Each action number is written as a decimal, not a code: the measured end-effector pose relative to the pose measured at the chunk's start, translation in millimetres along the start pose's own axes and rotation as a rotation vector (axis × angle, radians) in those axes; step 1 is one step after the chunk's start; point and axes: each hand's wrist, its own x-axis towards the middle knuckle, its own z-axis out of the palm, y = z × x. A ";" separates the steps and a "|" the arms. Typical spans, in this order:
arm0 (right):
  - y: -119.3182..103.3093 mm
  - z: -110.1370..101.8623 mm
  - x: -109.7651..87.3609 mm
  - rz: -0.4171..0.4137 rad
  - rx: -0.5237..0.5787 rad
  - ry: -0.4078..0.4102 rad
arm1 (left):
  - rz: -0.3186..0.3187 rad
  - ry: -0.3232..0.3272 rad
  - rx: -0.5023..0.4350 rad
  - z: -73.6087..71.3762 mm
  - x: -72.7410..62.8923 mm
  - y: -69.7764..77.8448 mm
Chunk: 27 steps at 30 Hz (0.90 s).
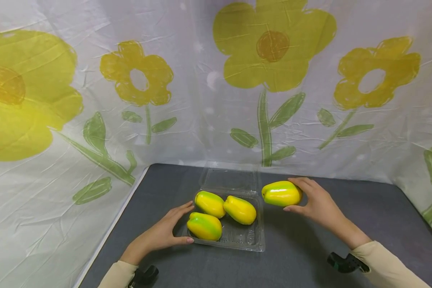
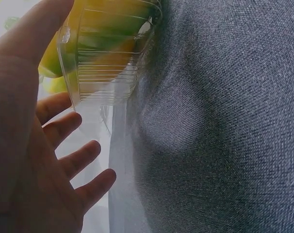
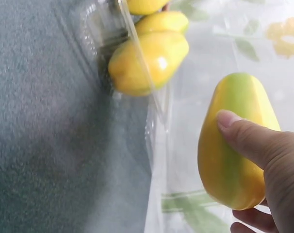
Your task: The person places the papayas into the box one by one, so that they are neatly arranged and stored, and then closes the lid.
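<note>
Pinched in my right grip (image 3: 283, 162), a yellow-green fruit (image 3: 228, 167) hangs above the bench (image 1: 291, 256) beside the clear tray (image 1: 253, 240) of three fruits (image 1: 216, 209); I should keep it level, bracing the tray with my wide-spread left grip (image 1: 158, 234).

A glossy yellow-green fruit (image 1: 281, 193), oblong, is lying sideways between thumb and fingers of the right hand (image 1: 320, 202), hovering just right of a clear plastic container (image 1: 243, 242); the container is sitting flat, its lid (image 1: 230, 180) standing open on the far side; the left hand (image 1: 162, 232) is spreading along its left edge; three similar fruits are lying inside: one back left (image 1: 209, 204), one front left (image 1: 204, 227), one just right of the back one (image 1: 240, 210).
</note>
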 end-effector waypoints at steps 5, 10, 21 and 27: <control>-8.3 0.7 -1.3 -0.023 0.007 0.020 | -0.010 -0.002 0.004 0.6 0.2 -1.2; -16.3 2.1 -2.0 -0.042 0.026 0.035 | -0.008 -0.001 0.005 0.6 0.4 -1.5; -35.2 10.3 1.2 -0.037 0.088 0.021 | -0.014 -0.006 0.004 1.1 0.5 -1.8; -45.2 17.5 2.5 -0.023 0.114 -0.005 | -0.013 -0.002 0.006 1.6 0.3 -2.3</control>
